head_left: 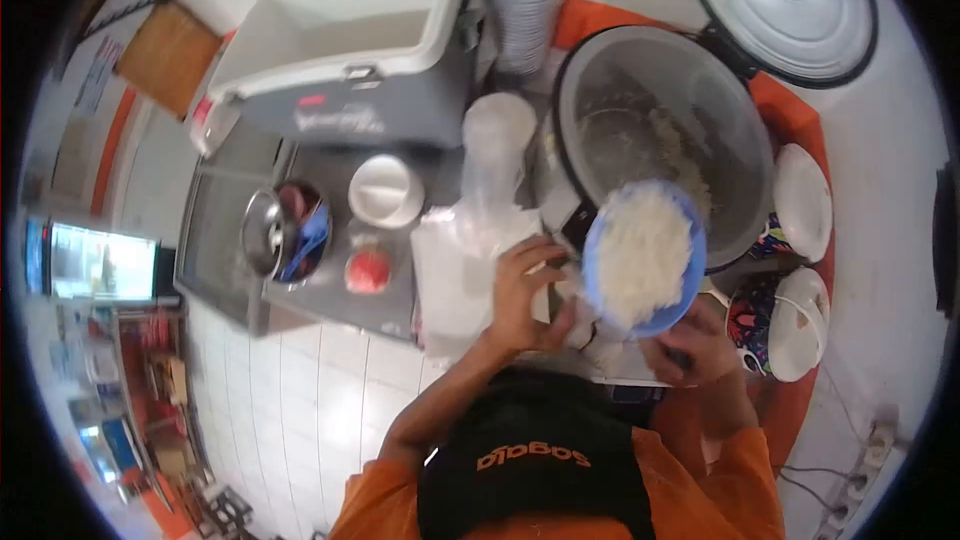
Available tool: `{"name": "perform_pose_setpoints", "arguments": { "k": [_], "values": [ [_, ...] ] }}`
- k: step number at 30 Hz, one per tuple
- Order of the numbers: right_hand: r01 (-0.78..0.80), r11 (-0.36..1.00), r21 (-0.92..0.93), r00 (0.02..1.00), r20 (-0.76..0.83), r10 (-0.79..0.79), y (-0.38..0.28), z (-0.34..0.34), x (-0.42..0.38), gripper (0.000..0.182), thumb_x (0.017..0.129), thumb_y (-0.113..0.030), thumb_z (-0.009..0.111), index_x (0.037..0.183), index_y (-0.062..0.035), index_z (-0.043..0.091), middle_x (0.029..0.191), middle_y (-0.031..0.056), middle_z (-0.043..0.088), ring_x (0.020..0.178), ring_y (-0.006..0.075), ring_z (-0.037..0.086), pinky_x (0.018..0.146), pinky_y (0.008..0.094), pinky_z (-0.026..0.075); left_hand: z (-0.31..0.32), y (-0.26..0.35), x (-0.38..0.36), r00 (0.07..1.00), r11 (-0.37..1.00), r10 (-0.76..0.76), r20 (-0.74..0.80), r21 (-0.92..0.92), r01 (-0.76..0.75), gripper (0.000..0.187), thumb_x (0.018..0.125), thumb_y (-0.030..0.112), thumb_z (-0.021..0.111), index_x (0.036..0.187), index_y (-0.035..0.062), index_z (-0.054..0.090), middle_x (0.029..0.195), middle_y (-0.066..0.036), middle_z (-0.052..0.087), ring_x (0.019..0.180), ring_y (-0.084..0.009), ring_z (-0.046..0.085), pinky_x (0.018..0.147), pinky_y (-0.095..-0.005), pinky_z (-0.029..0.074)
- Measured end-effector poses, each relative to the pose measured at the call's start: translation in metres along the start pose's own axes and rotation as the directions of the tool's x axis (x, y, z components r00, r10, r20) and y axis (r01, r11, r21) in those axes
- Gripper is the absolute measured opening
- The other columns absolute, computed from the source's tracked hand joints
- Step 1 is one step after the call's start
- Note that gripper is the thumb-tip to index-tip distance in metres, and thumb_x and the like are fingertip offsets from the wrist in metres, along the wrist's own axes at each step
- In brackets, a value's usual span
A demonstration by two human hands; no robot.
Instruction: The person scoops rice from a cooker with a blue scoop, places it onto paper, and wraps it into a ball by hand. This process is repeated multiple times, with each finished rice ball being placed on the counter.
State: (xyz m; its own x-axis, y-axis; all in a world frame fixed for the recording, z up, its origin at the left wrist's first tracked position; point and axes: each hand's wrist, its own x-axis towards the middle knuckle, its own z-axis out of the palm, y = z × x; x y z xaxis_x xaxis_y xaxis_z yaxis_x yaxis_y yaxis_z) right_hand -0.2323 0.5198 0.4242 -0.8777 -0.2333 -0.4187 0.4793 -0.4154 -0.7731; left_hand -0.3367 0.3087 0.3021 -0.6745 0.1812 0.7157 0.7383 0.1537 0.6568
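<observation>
A blue bowl (697, 280) heaped with white rice (642, 255) is tilted at the near rim of a large round cooker (610, 130), which has some rice inside. My right hand (700, 345) is closed on the bowl's lower edge. To the left of the bowl, my left hand (530, 295) has its fingers apart and curved, with nothing visible in them. It is over the right edge of a stack of white paper sheets (450, 285). Clear plastic (488, 190) lies on the upper part of the sheets.
Behind stand a grey and white cool box (370, 105) and stacked cups (522, 0). The cooker's lid (790, 0) is raised at the back right. On the left are a white container (386, 190), a red item (368, 269) and a metal bowl (265, 232). Patterned containers (755, 325) stand right.
</observation>
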Motion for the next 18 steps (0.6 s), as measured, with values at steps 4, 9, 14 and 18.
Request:
{"name": "perform_pose_setpoints", "arguments": {
  "k": [4, 9, 14, 18],
  "values": [
    [-0.350, 0.935, -0.059, 0.937, -0.012, 0.350, 0.075, 0.015, 0.017, 0.023, 0.107, -0.027, 0.055, 0.101, -0.0051, 0.058, 0.066, 0.0010, 0.055, 0.050, 0.0110, 0.049, 0.045, 0.0251, 0.035, -0.074, -0.059, -0.131, 0.848, 0.851, -0.490, 0.202, 0.324, 0.415, 0.040, 0.075, 0.000, 0.075, 0.113, 0.0032, 0.062, 0.119, -0.019, 0.066, 0.119, -0.0397, 0.061, 0.104, -0.0553, 0.046],
    [-0.082, 0.093, -0.992, 0.928, -0.111, -0.357, 0.212, 0.013, 0.114, 0.024, 0.105, -0.028, 0.056, 0.104, -0.0036, 0.058, 0.075, 0.0156, 0.069, 0.066, 0.0338, 0.068, 0.065, 0.0426, 0.052, -0.111, -0.092, -0.215, 0.693, 0.700, -0.612, 0.382, 0.669, 0.250, 0.120, 0.079, 0.045, 0.085, 0.158, -0.0107, 0.015, 0.165, -0.029, 0.025, 0.157, -0.0440, 0.018, 0.128, -0.0566, 0.015],
    [0.046, -0.366, -0.929, 0.854, 0.227, -0.468, 0.273, 0.000, 0.189, 0.047, 0.100, -0.047, 0.059, 0.098, -0.0007, 0.069, 0.084, 0.0211, 0.073, 0.070, 0.0350, 0.071, 0.085, 0.0528, 0.050, -0.115, -0.093, -0.219, 0.563, 0.602, -0.754, 0.340, 0.702, 0.382, 0.142, 0.071, 0.059, 0.087, 0.158, -0.0140, 0.002, 0.168, -0.029, 0.018, 0.158, -0.0402, 0.015, 0.130, -0.0509, 0.009],
    [0.168, -0.309, -0.936, 0.906, 0.270, -0.325, 0.272, -0.008, 0.212, 0.059, 0.096, -0.057, 0.060, 0.074, -0.0038, 0.073, 0.073, 0.0190, 0.072, 0.063, 0.0346, 0.069, 0.087, 0.0556, 0.047, -0.115, -0.091, -0.216, 0.547, 0.588, -0.766, 0.339, 0.713, 0.383, 0.142, 0.070, 0.058, 0.087, 0.159, -0.0133, 0.002, 0.168, -0.029, 0.019, 0.159, -0.0388, 0.015, 0.131, -0.0494, 0.007]
  ]
}}
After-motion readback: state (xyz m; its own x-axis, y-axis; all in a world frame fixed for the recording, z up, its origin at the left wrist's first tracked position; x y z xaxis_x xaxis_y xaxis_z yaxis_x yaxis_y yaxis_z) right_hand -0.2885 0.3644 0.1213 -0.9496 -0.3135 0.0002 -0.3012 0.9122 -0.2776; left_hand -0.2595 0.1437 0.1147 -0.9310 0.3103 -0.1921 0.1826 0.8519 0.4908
